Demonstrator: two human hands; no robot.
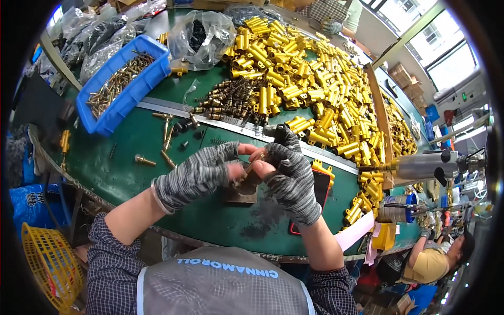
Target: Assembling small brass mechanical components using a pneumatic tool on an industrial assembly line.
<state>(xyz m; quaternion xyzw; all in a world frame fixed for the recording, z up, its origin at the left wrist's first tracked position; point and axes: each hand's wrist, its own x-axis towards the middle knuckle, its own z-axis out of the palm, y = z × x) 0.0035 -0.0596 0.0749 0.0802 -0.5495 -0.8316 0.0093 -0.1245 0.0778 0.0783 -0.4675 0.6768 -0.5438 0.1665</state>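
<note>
Pinching brass part (pixel 249 172) in right hand (pixel 291 181), grip clamped; left hand (pixel 193 177) alongside, blurred, cannot tell grip.

Grey-black streaked gloves (pixel 190 181), dark checked sleeves (pixel 111 270), gold cylinders (pixel 294 73), green tabletop (pixel 123 181), blue tray (pixel 137 90), yellow basket (pixel 31 244)

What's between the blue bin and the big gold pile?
Between the bin and the gold pile, the head view shows a clear bag with black things inside, a gold piece, dark springs, a metal strip and green table.
</note>
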